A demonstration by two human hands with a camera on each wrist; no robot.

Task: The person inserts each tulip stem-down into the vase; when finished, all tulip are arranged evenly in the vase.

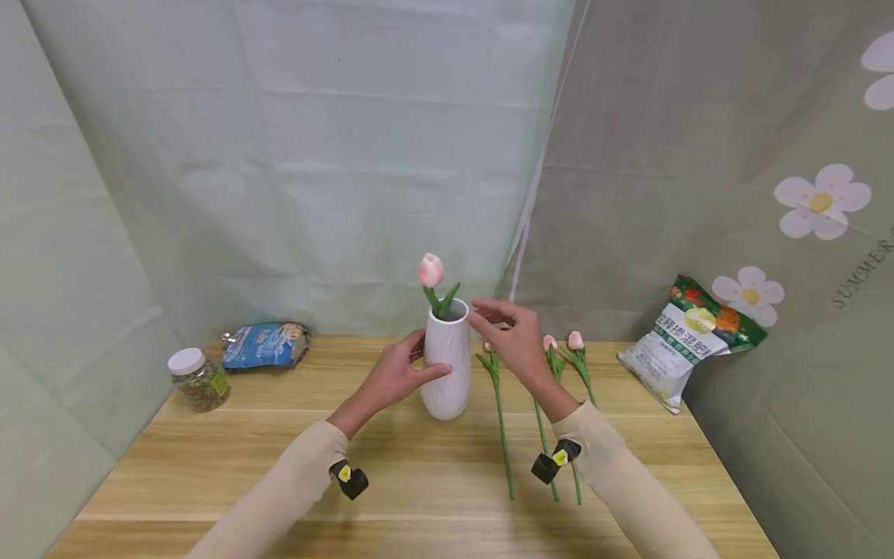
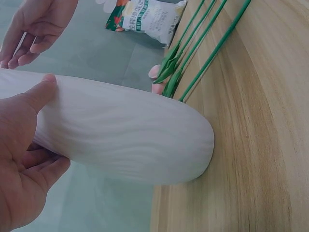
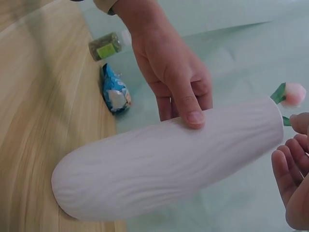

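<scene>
A white ribbed vase (image 1: 447, 373) stands upright on the wooden table, with one pink tulip (image 1: 431, 271) in its mouth. My left hand (image 1: 393, 378) holds the vase by its side, thumb across the front and fingers round the back. Close to the rim, on the right, is my right hand (image 1: 515, 340), its fingers loosely bent with nothing seen between them. In the right wrist view its fingertips are near the tulip's green leaf (image 3: 287, 121). More pink tulips (image 1: 576, 340) with long green stems lie right of the vase, partly behind my right arm.
At the table's left are a jar (image 1: 201, 382) with a white lid and a blue packet (image 1: 268, 345). A white and green bag (image 1: 687, 341) leans at the right by the curtain. Curtains (image 1: 335, 171) hang along the table's back and sides.
</scene>
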